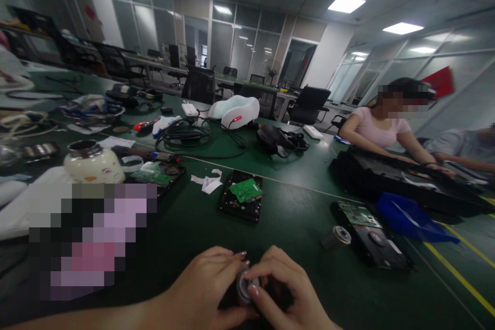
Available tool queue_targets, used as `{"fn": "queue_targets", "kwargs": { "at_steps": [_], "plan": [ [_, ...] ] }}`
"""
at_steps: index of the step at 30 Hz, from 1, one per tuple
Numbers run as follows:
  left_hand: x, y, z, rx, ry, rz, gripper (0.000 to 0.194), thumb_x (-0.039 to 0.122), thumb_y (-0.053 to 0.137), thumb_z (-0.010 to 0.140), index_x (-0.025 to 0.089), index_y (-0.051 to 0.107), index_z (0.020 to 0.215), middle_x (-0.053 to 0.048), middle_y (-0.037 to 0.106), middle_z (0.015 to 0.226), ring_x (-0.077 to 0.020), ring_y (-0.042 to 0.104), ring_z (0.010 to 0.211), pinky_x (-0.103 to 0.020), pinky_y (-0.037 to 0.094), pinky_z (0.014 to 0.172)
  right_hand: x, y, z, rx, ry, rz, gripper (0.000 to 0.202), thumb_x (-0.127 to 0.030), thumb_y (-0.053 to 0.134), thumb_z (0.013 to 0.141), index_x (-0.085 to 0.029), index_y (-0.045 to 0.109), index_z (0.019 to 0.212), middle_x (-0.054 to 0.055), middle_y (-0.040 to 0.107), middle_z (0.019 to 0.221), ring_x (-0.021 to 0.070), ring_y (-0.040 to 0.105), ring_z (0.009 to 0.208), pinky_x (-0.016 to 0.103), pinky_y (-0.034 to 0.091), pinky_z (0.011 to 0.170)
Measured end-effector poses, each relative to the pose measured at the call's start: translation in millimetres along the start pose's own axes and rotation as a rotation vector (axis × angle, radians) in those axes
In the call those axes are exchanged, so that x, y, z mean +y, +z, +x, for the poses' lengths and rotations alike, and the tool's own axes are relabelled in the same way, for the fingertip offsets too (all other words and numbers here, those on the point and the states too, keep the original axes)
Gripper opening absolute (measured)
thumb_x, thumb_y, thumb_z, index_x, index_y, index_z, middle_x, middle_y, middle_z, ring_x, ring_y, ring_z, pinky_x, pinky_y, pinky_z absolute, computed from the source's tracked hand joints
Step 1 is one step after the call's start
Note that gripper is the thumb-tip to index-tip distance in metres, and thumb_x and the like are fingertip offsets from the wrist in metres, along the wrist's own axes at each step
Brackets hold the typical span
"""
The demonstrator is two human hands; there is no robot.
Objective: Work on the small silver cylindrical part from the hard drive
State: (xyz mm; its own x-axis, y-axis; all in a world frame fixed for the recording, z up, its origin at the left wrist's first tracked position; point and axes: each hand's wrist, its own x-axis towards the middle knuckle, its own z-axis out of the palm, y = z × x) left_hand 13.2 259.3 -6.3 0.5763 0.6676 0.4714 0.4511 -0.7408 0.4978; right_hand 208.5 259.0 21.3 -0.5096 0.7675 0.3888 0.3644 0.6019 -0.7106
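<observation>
At the front edge of the green table, my left hand [204,281] is closed round the side of a small round grey part [243,291] with a ring-shaped top. My right hand [288,286] pinches at the top of the same part with thumb and fingertips. Fingers cover much of it, so its exact kind does not show. Beyond my hands lies a black hard drive [242,211] with a loose green circuit board [246,191] on it. To the right, a dark cylinder with a silver ring end [336,237] rests beside another hard drive [373,237].
On the left are a cream jar [93,162], a further drive with a green board [157,175] and a blurred-out pink object. Cables [185,134] and a white neck pillow [235,112] lie farther back. A co-worker [381,126] sits at right behind a black bag and blue tray [412,219].
</observation>
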Motion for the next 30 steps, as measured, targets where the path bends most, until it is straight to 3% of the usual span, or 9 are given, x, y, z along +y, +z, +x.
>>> {"fn": "queue_targets", "kwargs": {
  "at_steps": [6,11,17,30],
  "plan": [
    [1.2,-0.8,0.2,-0.018,-0.011,-0.002,0.038,0.028,0.078,0.074,0.012,0.064,0.106,-0.012,0.074,0.105,-0.0274,0.071,0.093,-0.04,0.056,0.087,0.1,-1.0,-3.3,0.041,-0.024,0.069,0.011,-0.015,0.056,0.081,-0.019,0.06,0.09,0.003,0.056,0.072,0.0163,0.053,0.064,0.025,0.043,0.055],
    [1.4,-0.3,-0.1,0.002,-0.012,-0.011,0.038,0.031,0.078,0.075,0.014,0.064,0.106,-0.01,0.075,0.102,-0.0265,0.072,0.091,-0.039,0.056,0.087,-0.6,-0.8,-3.4,0.016,0.099,0.131,0.002,-0.02,0.055,0.084,-0.019,0.056,0.086,0.002,0.053,0.073,0.0152,0.051,0.063,0.024,0.042,0.054],
    [1.1,0.4,-0.6,0.008,-0.014,-0.017,0.046,0.033,0.075,0.078,0.012,0.059,0.115,-0.011,0.075,0.101,-0.0263,0.072,0.089,-0.039,0.056,0.085,-2.1,1.3,-0.9,-0.027,0.187,0.157,0.013,-0.025,0.054,0.085,-0.019,0.061,0.094,0.001,0.051,0.074,0.0149,0.05,0.064,0.024,0.042,0.056],
    [-0.5,1.7,-1.8,0.004,-0.014,-0.026,0.041,0.032,0.075,0.078,0.011,0.062,0.111,-0.012,0.075,0.101,-0.0274,0.072,0.089,-0.041,0.056,0.086,1.3,2.5,0.2,0.005,0.11,0.184,0.016,-0.021,0.058,0.083,-0.02,0.07,0.093,0.003,0.055,0.073,0.0157,0.053,0.064,0.025,0.042,0.055]
  ]
}}
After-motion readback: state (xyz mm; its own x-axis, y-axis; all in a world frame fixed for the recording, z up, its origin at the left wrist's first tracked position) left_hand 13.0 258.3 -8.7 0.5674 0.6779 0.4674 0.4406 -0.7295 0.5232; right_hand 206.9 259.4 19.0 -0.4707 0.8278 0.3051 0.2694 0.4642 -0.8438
